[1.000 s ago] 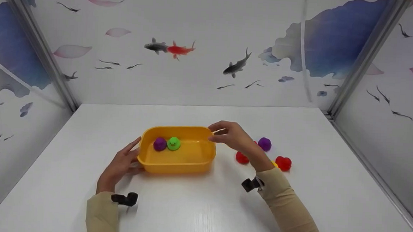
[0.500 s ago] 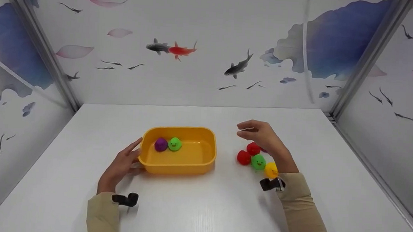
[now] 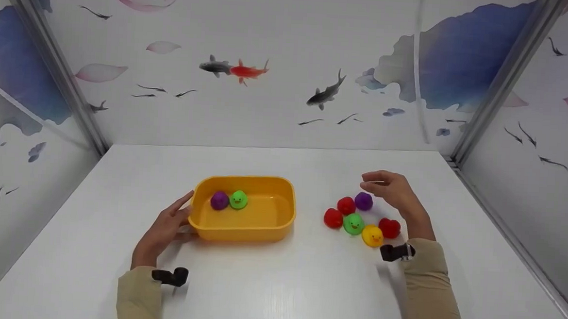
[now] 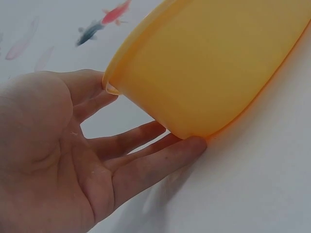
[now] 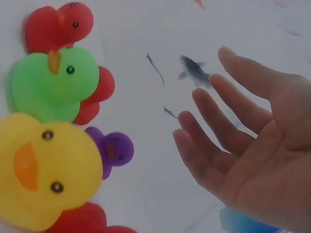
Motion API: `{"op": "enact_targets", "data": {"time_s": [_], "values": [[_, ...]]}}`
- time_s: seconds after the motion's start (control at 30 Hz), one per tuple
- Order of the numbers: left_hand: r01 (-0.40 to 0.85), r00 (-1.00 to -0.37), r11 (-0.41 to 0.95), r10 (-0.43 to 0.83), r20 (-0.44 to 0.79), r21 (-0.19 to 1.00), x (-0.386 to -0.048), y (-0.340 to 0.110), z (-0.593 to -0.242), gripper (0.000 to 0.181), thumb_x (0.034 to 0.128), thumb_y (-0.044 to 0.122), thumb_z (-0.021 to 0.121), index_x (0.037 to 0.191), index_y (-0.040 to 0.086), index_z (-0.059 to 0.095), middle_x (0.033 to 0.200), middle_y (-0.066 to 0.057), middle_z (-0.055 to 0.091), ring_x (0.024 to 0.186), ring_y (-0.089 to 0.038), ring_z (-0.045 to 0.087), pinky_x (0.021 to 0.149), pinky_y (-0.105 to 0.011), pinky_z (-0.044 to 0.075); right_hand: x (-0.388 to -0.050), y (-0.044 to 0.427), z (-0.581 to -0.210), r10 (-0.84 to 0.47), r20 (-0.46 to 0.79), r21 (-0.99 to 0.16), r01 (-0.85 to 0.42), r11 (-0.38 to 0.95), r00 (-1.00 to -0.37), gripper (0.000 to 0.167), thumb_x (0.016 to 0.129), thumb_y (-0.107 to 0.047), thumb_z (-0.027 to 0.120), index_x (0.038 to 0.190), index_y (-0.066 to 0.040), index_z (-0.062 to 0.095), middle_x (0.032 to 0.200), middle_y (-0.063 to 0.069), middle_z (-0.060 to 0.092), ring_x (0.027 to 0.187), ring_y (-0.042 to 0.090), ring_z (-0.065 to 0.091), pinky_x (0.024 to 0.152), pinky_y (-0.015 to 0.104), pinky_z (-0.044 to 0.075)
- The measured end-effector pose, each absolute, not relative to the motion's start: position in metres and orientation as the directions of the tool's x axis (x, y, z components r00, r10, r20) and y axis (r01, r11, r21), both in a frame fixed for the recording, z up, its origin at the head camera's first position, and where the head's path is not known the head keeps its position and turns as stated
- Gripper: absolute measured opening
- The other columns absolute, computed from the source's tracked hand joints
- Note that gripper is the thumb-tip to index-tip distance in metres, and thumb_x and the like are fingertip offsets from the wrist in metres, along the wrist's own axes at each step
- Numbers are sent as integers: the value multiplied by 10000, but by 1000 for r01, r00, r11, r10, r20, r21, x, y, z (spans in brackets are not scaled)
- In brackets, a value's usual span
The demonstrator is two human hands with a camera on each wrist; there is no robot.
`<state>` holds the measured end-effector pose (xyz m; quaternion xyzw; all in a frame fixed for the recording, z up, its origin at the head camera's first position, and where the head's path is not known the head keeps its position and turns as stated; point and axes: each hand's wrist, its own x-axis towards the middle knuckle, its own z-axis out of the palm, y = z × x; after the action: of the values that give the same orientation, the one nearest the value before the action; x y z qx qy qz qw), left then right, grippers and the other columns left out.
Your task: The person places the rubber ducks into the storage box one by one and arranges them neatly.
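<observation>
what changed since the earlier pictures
The right hand moved rightward, from the right end of the tray to near the purple duck outside it, and holds nothing. The left hand stayed at the tray's left end; the green duck and purple toy inside stayed put.

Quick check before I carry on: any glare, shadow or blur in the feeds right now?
Head: pale glare streaks on the white table, near the bottom edge, plus soft shadow below the yellow basin. Left wrist: dim, with shadow on the table beside the left hand. Right wrist: slightly hazy and soft; the left edge crops the yellow duck.
</observation>
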<state>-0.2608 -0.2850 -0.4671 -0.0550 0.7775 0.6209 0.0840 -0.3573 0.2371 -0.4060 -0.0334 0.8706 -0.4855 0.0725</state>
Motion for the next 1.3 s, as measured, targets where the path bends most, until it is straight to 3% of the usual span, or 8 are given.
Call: {"op": "enact_targets", "data": {"time_s": [0.17, 0.47, 0.8, 1.3], "values": [[-198, -978, 226, 19, -207, 954, -261, -285, -466, 573, 1057, 466, 433, 1587, 402, 226, 1559, -176, 433, 1247, -298, 612, 975, -422, 577, -361, 252, -419, -120, -103, -847, 23, 531, -987, 557, 955, -407, 664, 1417, -124, 537, 1456, 158, 542, 1347, 361, 508, 1187, 546, 376], [-200, -978, 221, 19, -209, 955, -262, -286, -468, 574, 1055, 469, 438, 1586, 404, 229, 1548, -178, 448, 1247, -302, 618, 976, -429, 577, -368, 260, -443, -86, -184, -807, 101, 582, -979, 589, 939, -403, 688, 1445, -153, 520, 1553, 168, 429, 1437, 410, 373, 1212, 594, 307], [-202, -978, 216, 12, -209, 955, -262, -286, -467, 577, 1055, 453, 449, 1587, 395, 234, 1532, -178, 464, 1215, -278, 638, 962, -414, 585, -370, 254, -451, -63, -295, -754, 192, 629, -954, 638, 944, -387, 682, 1495, -156, 459, 1572, 210, 378, 1417, 429, 386, 1191, 543, 372], [-209, -977, 194, 8, -215, 958, -262, -286, -468, 555, 1063, 422, 445, 1582, 399, 250, 1518, -185, 475, 1216, -281, 630, 993, -433, 568, -371, 249, -452, -21, -318, -749, 237, 619, -948, 587, 950, -317, 688, 1469, -133, 484, 1545, 227, 400, 1371, 426, 392, 1176, 563, 380]]}}
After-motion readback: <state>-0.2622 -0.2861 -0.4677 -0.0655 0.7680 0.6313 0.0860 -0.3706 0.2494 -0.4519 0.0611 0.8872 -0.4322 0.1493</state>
